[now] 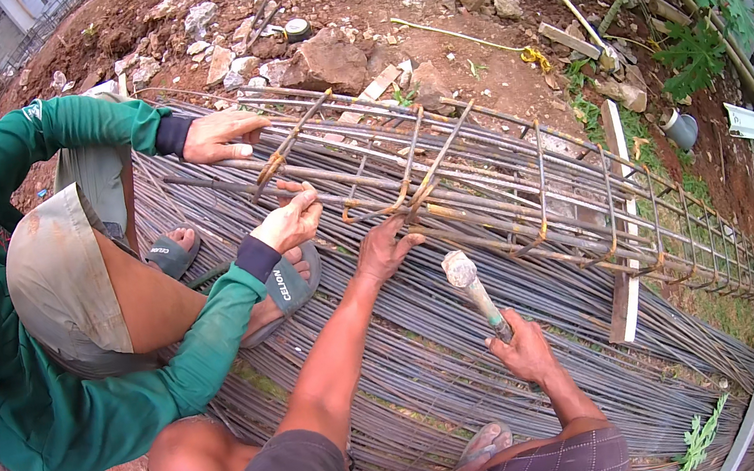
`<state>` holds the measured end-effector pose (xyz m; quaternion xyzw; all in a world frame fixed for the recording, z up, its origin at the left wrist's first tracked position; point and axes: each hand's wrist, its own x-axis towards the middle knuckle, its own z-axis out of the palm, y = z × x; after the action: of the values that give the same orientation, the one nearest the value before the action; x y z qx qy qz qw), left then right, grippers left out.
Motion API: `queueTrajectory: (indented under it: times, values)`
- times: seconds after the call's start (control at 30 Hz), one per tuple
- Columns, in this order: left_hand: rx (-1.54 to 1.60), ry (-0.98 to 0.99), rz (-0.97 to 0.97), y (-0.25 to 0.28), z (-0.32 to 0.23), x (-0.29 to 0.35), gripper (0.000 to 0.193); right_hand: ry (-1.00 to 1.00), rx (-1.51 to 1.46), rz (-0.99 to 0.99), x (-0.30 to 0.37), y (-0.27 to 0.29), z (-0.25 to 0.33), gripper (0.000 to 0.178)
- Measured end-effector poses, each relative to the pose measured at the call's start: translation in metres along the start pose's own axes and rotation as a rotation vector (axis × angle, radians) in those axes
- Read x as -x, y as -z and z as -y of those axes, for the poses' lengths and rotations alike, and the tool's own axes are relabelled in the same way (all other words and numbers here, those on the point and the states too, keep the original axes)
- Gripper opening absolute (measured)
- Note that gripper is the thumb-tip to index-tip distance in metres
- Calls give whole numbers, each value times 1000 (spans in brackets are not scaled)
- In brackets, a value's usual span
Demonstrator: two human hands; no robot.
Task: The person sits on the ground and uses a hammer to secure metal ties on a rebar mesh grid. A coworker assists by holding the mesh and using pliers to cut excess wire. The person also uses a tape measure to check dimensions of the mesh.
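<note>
A long cage of rusty rebar (491,206) with square stirrups lies across a bed of loose bars. My left hand (384,252) is at the cage's near side, fingers closed round a bar where a stirrup (422,179) meets it; part of the grip is hidden. Lower right, my right hand (521,349) grips a short hammer-like tool (477,296) by its handle, its pale, rounded head pointing up toward the cage but apart from it. A co-worker's two hands, the far hand (223,136) and the near hand (290,220), touch the cage's left end.
The co-worker in green sleeves (119,409) squats at left, sandals (291,284) on the bars. Loose rebar (398,370) spreads beneath us. A wooden plank (625,295) lies under the cage. Rocks (325,61), a tape roll (297,29) and a hoe-like tool (573,12) lie beyond.
</note>
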<state>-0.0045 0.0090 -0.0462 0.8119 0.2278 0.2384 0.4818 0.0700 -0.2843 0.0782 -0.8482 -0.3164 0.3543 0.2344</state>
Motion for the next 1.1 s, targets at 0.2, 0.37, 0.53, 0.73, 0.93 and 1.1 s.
queueTrajectory:
  times: [0.2,0.37,0.53,0.73,0.93,1.1]
  values:
    - [1163,581,-255,-74,-34,28,95,84,19,96,3,11,-2,47]
    - [1998,448,-321,-101,-57,14,79,-88,69,176,36,57,10,49]
    - [2192,543,-531,-119,-78,2,93,-186,203,131,74,114,60,48]
    - [1820,916,-894,-137,-72,-32,90,-418,-145,9,115,112,103,44]
    - [2211,448,-470,-124,-77,-29,58,-489,-546,-19,138,79,101,39]
    - [2158,617,-668,-122,-80,-41,52,-537,-417,100,141,69,85,35]
